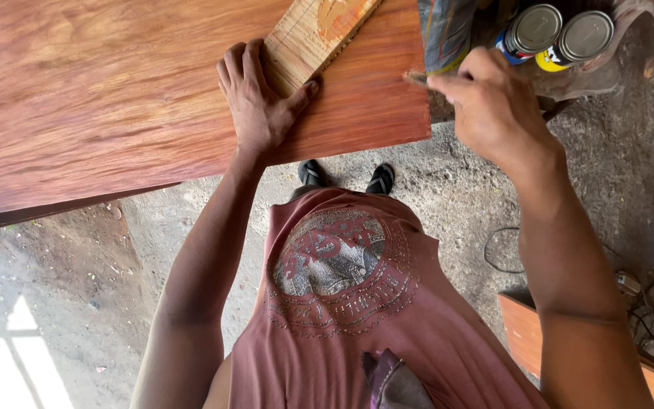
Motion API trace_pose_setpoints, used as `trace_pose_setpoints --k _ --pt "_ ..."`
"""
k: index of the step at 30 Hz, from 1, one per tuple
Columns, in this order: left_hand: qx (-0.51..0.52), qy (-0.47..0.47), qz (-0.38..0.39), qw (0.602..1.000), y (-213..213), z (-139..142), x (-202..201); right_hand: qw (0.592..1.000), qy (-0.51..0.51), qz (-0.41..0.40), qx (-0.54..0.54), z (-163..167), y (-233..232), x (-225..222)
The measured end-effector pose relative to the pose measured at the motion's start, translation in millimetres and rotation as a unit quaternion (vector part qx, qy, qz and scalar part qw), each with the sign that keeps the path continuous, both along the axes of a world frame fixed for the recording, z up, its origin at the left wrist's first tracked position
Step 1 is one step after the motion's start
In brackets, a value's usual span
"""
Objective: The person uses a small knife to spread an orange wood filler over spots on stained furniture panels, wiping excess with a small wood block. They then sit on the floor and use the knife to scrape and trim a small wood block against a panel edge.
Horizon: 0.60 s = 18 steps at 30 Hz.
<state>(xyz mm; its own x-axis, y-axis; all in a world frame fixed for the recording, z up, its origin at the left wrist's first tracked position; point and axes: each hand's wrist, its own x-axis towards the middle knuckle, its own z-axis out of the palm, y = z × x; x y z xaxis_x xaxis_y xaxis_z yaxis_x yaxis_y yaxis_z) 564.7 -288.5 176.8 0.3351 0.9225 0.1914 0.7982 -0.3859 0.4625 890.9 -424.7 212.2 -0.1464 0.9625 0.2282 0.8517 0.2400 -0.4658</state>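
At the near edge of the big reddish panel, the left hand (260, 98) lies flat, fingers together and thumb spread, pressing down on the near end of a pale narrow wood strip (313, 36) that runs away to the far right across the panel; nothing is pinched, it is just palm weight holding the strip still. Right hand (493, 106) hangs past the panel's right edge with fingers curled tight around a thin stick-like handle (416, 76) whose tip pokes left toward the panel corner; can't tell what kind of tool it is, most of it is hidden in the fist. Strip looks stiff, light and dry, rough-sawn, so likely not slippery; best held flat as now or by its long edges. Reddish wooden panel (115, 98) looks glossy and smooth, broad and probably heavy, stiff; its sheen may be a wet coat, so I'd guess edges only for handling. Beyond the right hand two metal cans (562, 34) stand touching, lids on, beside a dark striped bag (444, 30). Below are dirt floor (448, 197), sandalled feet, loose cables (645, 310) at right.
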Motion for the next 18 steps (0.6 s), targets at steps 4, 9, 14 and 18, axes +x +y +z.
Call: trace_pose_setpoints --k 4,9,14,18 --pt "0.002 0.005 0.001 1.0 2.0 0.4 0.5 0.999 -0.007 -0.024 0.028 2.2 -1.1 -7.0" --pt "-0.008 0.012 0.014 1.0 2.3 1.0 1.1 0.998 0.056 -0.01 -0.029 1.8 -8.6 -13.8" --pt "-0.012 0.015 0.015 1.0 1.8 0.5 -0.1 0.989 0.122 -0.08 0.003 -11.3 -7.9 -0.6" --pt "-0.015 0.024 0.017 0.999 3.0 -0.6 -1.1 0.99 0.062 -0.086 0.096 -33.4 34.9 16.8"
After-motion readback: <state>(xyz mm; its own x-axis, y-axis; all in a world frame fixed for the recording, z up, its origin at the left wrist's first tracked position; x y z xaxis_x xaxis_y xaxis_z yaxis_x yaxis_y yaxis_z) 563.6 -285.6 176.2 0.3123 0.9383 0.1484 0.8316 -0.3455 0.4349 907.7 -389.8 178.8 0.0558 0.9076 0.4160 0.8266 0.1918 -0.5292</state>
